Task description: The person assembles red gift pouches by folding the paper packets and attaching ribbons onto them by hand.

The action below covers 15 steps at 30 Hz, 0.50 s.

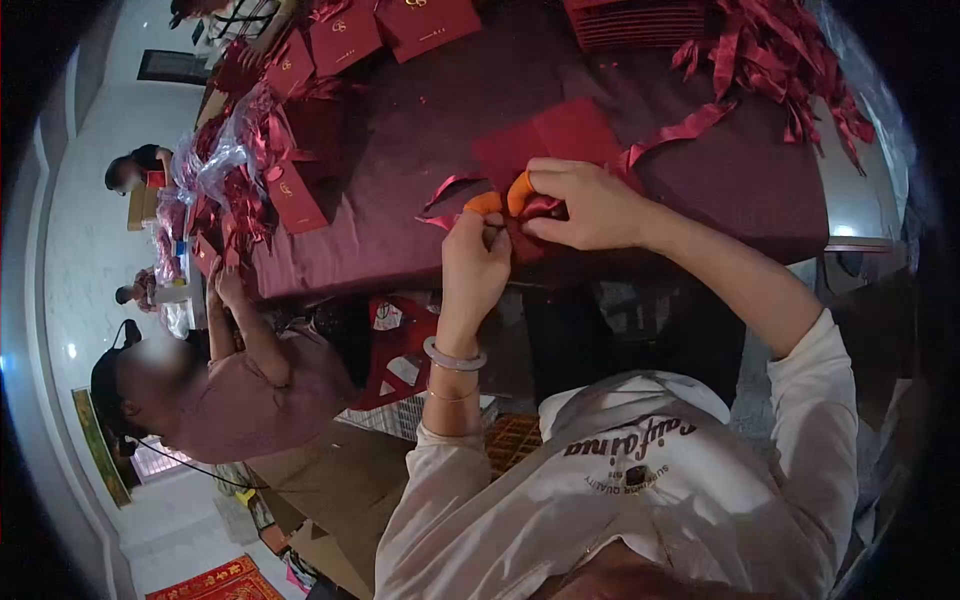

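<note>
My left hand (476, 262) and my right hand (588, 206) meet at the table's near edge, each with an orange finger cover on a finger. Both are closed in a pinch on a shiny red ribbon (545, 205). One loose end of it forks out to the left of my left hand, while a longer length runs up to the right past my right hand. Just beyond my fingers lies a flat red card piece (550, 135), its near part hidden by my hands.
A dark red cloth covers the table (400, 130). Loose ribbons (780, 65) heap at the far right, beside stacked red folders (640, 25). Red bags (295, 200) and clear plastic (235, 140) crowd the left, where a co-worker (260, 385) sits with both hands at the table edge.
</note>
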Each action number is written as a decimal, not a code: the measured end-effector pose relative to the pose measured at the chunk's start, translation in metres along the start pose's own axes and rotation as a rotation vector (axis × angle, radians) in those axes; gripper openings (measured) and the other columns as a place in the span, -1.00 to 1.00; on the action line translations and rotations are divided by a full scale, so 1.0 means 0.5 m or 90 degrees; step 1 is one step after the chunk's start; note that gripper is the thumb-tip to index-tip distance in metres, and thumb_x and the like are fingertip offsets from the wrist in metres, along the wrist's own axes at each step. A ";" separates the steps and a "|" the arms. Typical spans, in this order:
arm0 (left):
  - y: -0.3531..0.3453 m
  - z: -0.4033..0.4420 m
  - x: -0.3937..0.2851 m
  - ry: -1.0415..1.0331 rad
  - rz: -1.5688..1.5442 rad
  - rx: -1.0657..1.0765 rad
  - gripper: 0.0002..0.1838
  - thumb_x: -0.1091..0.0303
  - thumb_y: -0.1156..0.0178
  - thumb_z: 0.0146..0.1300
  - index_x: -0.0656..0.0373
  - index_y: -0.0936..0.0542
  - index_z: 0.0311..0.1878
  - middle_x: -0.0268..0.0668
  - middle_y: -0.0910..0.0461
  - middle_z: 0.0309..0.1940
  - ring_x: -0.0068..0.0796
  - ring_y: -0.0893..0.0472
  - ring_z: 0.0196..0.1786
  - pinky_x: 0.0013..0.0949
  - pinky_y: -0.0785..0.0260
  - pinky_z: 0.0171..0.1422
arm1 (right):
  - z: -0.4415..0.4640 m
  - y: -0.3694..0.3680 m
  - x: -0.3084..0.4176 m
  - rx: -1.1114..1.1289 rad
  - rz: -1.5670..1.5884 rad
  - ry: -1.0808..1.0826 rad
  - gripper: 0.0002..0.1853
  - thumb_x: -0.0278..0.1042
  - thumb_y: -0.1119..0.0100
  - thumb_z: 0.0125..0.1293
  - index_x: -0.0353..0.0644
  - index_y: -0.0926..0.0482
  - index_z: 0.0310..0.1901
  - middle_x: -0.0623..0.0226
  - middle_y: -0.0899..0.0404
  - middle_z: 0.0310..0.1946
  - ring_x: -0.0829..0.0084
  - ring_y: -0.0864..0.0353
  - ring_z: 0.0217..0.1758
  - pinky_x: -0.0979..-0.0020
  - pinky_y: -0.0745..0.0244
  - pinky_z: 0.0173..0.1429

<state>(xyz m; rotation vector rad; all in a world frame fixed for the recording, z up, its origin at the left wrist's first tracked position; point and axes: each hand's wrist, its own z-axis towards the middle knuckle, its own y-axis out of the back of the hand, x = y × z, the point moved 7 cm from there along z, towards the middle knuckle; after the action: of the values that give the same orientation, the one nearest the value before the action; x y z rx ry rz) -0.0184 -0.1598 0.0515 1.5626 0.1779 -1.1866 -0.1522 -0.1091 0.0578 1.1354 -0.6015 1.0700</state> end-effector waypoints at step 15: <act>0.023 0.015 -0.033 0.069 0.077 0.116 -0.73 0.58 -0.19 0.01 0.31 -0.48 -0.16 -0.20 -0.56 -0.44 -0.47 -0.53 -0.42 -0.45 -0.36 -0.34 | 0.001 0.005 -0.012 -0.002 0.088 -0.003 -0.73 -0.39 -0.24 0.06 -0.28 -0.51 -0.19 0.14 -0.54 -0.27 0.13 -0.54 -0.11 0.24 -0.41 -0.03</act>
<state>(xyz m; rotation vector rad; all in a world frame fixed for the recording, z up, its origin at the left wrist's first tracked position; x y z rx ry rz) -0.0236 -0.1626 0.0722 1.7736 0.0455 -1.0468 -0.1567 -0.1116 0.0540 1.1056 -0.6927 1.1838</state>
